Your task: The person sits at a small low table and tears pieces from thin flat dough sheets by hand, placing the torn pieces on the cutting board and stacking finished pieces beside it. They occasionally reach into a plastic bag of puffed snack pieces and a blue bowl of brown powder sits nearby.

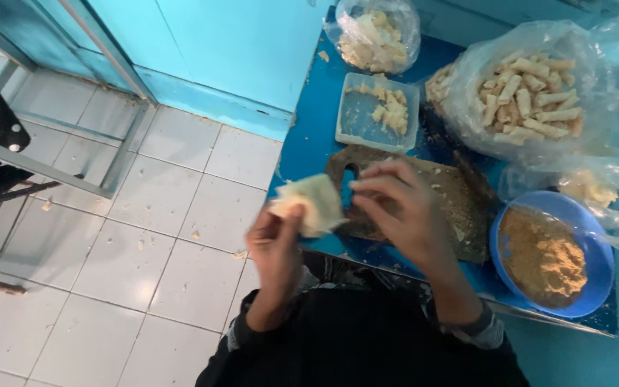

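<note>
Hands are working above the near edge of the blue table. Left hand is pinching a pale dough wrapper; right hand is gripping its other edge, over the wooden board beside the crumb bowl.

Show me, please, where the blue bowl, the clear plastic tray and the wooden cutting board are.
blue bowl (600, 247): head view, on its right rim.
clear plastic tray (358, 118): head view, on its bare bottom.
wooden cutting board (460, 197): head view, on its crumb-covered top.

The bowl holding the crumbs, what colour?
Blue bowl, seen in the head view.
</note>
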